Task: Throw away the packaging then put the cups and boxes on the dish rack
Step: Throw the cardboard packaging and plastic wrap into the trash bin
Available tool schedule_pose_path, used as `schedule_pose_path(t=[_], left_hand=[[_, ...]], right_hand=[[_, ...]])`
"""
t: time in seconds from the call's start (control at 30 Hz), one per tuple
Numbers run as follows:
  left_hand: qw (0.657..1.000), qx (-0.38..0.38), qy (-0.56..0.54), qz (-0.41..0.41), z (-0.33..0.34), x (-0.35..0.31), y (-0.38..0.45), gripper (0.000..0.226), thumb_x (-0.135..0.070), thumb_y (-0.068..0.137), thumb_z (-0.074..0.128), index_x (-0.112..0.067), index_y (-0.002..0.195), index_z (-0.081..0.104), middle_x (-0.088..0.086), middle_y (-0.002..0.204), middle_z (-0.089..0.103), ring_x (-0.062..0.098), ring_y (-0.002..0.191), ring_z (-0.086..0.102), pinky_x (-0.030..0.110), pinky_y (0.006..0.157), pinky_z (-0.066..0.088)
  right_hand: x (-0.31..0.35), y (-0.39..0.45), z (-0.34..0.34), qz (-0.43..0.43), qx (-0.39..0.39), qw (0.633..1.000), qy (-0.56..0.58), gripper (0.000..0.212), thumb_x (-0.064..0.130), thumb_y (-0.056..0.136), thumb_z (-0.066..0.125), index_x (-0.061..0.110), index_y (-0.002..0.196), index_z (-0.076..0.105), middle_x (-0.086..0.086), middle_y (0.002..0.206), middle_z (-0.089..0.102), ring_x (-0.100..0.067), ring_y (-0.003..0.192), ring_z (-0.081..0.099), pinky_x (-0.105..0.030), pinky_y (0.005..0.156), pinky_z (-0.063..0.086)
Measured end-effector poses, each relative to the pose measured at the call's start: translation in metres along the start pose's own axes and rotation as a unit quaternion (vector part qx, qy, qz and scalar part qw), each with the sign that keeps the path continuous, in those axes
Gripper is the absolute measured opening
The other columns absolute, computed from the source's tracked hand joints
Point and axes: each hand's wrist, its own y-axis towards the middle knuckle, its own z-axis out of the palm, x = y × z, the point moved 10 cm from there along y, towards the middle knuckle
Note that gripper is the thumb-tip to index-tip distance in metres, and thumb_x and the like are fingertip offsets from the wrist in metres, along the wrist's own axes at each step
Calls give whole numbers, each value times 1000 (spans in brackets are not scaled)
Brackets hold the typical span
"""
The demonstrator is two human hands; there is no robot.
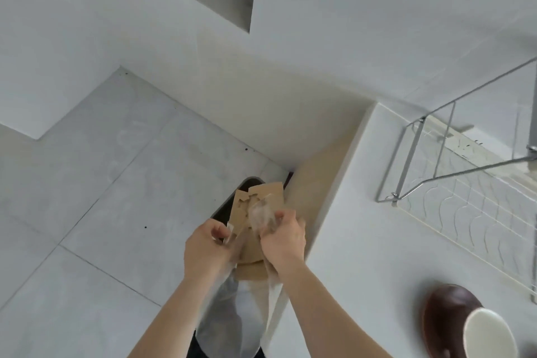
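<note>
Both my hands hold a bundle of packaging over a dark bin [231, 203] that stands on the floor beside the counter. My left hand [207, 250] pinches clear plastic film at the bundle's left side. My right hand [283, 238] grips crumpled clear plastic together with brown cardboard pieces [263, 192]. More cardboard and a white plastic bag hang below the hands. On the counter at the lower right stand a dark brown cup [444, 311] and a white cup [488, 334]. The metal dish rack [453, 171] stands at the right on the counter.
The white counter [348, 241] runs along the right, with its beige side panel next to the bin. Grey floor tiles [116, 183] spread to the left. White walls rise behind the bin and the counter.
</note>
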Motion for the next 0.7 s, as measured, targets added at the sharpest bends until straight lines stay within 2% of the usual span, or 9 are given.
schedule_pose_path(t=[0.1, 0.23, 0.37, 0.43, 0.5, 0.53, 0.6, 0.67, 0.7], left_hand=[[999, 3, 23, 25, 11, 6, 17, 21, -40, 73, 84, -31, 67, 65, -11, 80, 66, 10, 65, 64, 20, 58, 44], [995, 58, 57, 51, 34, 18, 42, 7, -40, 81, 75, -41, 75, 73, -21, 84, 68, 3, 77, 65, 22, 71, 55], [987, 135, 38, 79, 57, 28, 62, 30, -19, 86, 60, -44, 75, 75, -34, 85, 67, -8, 91, 60, 10, 67, 51], [984, 165, 30, 64, 70, 44, 78, 40, -17, 89, 56, -47, 70, 73, -30, 79, 66, -5, 83, 61, 6, 68, 46], [978, 200, 30, 57, 85, 61, 92, 43, -12, 92, 51, -39, 63, 69, -21, 68, 63, 1, 70, 58, 12, 57, 43], [974, 218, 24, 57, 93, 69, 99, 40, -7, 92, 48, -30, 68, 71, -17, 69, 63, 4, 70, 58, 14, 59, 43], [968, 246, 10, 51, 107, 86, 112, 39, -4, 94, 45, -22, 80, 77, -6, 88, 68, 13, 85, 63, 29, 77, 53], [963, 268, 23, 36, 121, 107, 126, 35, -8, 99, 45, -17, 93, 78, 8, 110, 66, 22, 104, 62, 41, 98, 50], [960, 277, 32, 35, 128, 118, 133, 34, -10, 100, 44, -17, 94, 77, 11, 114, 64, 26, 109, 60, 46, 103, 48]], right_hand=[[2, 18, 29, -5, 29, 999, -46, 40, 19, 88, 67, 23, 124, 51, -5, 125, 47, -26, 104, 58, -32, 83, 46], [-6, 47, 60, 9, 77, 992, -104, 43, 23, 89, 67, 20, 129, 51, -6, 126, 51, -25, 105, 59, -35, 86, 52], [-16, 77, 90, 20, 114, 982, -149, 48, 26, 86, 69, 11, 127, 50, -11, 124, 58, -29, 111, 58, -37, 92, 51], [-25, 94, 111, 37, 134, 977, -159, 51, 26, 85, 70, 11, 129, 50, -10, 128, 57, -29, 114, 57, -37, 94, 51], [-34, 109, 131, 40, 147, 973, -176, 48, 25, 86, 69, 13, 130, 51, -9, 130, 51, -28, 114, 55, -37, 94, 51], [-37, 116, 141, 36, 153, 970, -186, 48, 27, 86, 70, 15, 129, 52, -8, 130, 48, -28, 111, 55, -35, 89, 51], [-44, 129, 161, 17, 164, 964, -210, 47, 32, 86, 71, 17, 128, 53, -8, 127, 45, -25, 104, 54, -31, 81, 47], [-54, 140, 181, 7, 176, 957, -230, 46, 32, 87, 70, 16, 126, 53, -9, 125, 45, -23, 101, 52, -30, 80, 46], [-58, 146, 190, 2, 182, 954, -239, 43, 30, 88, 68, 15, 126, 54, -9, 125, 45, -24, 103, 52, -31, 83, 48]])
